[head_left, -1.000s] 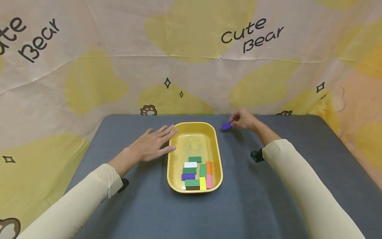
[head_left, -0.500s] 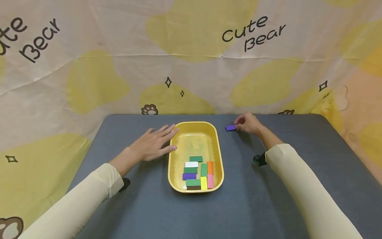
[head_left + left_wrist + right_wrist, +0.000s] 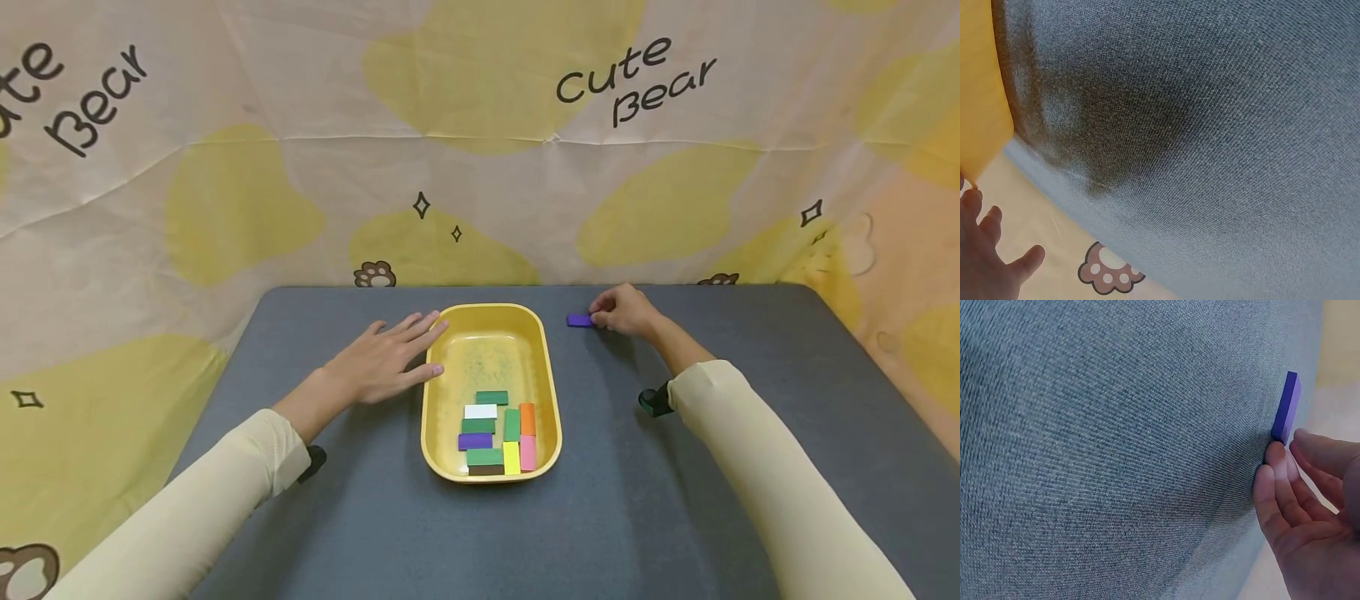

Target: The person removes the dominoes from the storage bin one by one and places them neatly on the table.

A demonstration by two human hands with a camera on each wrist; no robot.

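Note:
At the back of the table, my right hand (image 3: 630, 312) pinches the end of a small purple block (image 3: 579, 320) between thumb and fingers. In the right wrist view the block (image 3: 1286, 407) sticks out beyond the fingertips, low over the cloth or on it; I cannot tell which. My left hand (image 3: 378, 367) is spread, its fingertips at the left rim of a yellow tray (image 3: 483, 354). Inside the tray's near half lie coloured blocks: several green ones (image 3: 512, 425), a white one (image 3: 481, 412), a purple one, a brown one, a yellow one (image 3: 512, 458), a pink one and an orange one (image 3: 528, 419).
A dark grey cloth (image 3: 420, 542) covers the table. Behind its back edge hangs a printed curtain (image 3: 480, 183) with bear lettering. The purple block in my hand is to the right of the tray's far end.
My right hand has moved slightly right with the purple block, which has turned from a slant to lie about level. My left hand and the tray stay put.

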